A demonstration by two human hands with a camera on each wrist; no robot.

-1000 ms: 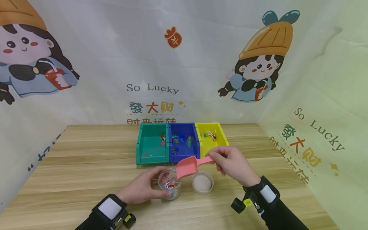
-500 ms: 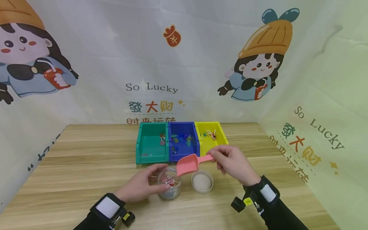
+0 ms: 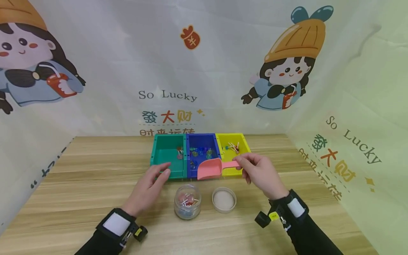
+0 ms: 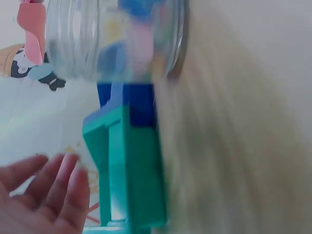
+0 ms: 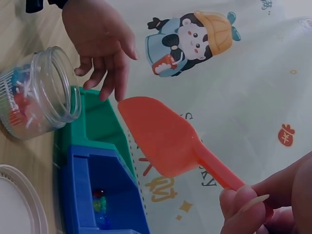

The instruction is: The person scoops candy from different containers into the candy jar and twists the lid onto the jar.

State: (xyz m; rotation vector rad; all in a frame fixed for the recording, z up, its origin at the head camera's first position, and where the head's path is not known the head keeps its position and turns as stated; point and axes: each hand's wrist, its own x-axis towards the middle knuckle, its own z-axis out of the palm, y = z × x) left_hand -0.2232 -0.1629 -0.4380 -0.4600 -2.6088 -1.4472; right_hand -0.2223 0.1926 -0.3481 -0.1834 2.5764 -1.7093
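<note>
My right hand [image 3: 262, 173] pinches the handle of a pink scoop [image 3: 209, 169], which hovers in front of the blue and yellow bins. The scoop's bowl looks bare in the right wrist view. My left hand [image 3: 146, 189] is off the jar, in the air before the green bin, with fingers extended and nothing held. A clear open jar [image 3: 188, 202] stands upright on the table, holding small lollipop-like pieces with white sticks and some bluish pieces lower down. To the jar's right lies a round whitish lid [image 3: 224, 200].
Three joined bins stand behind the jar: a green bin [image 3: 169, 170] with a few pieces, a blue bin [image 3: 189, 137] with several glassy pieces, and a yellow bin [image 3: 245, 145] with several white-stick pieces. The wood-grain table [image 3: 95, 166] meets a printed cloth backdrop [image 3: 220, 71].
My left hand has let go of the jar and moved up and left toward the green bin. The scoop has risen slightly, away from the jar, in my right hand.
</note>
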